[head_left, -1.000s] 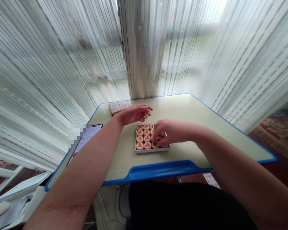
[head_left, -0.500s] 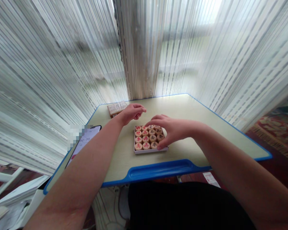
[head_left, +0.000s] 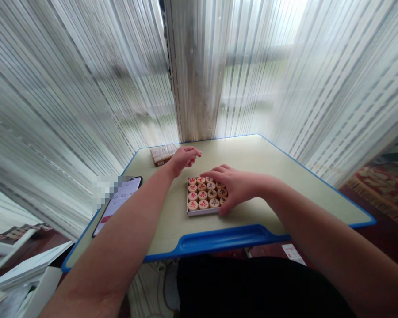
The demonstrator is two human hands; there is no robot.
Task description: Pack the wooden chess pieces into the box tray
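A shallow white box (head_left: 204, 213) on the table holds rows of round wooden xiangqi pieces (head_left: 202, 194), some with red characters, some with black. My right hand (head_left: 240, 187) spans the box's right side, thumb at the front right corner and fingers over the back edge. It seems to grip the box and covers part of the right-hand pieces. Beyond the box, to the left, my left hand (head_left: 185, 159) is raised over the table with its fingers curled in. Whether anything is inside those fingers is hidden.
A printed cardboard box (head_left: 162, 153) lies at the table's back left. On the left edge rests a phone (head_left: 119, 203) with a timer on screen. The table (head_left: 272, 163) has a blue rim and a blue front trough (head_left: 223, 237). Sheer curtains (head_left: 199, 66) hang behind.
My right hand has closed in on the box's right side, its thumb now lower at the front corner. My left hand has hardly moved. The view has shifted slightly.
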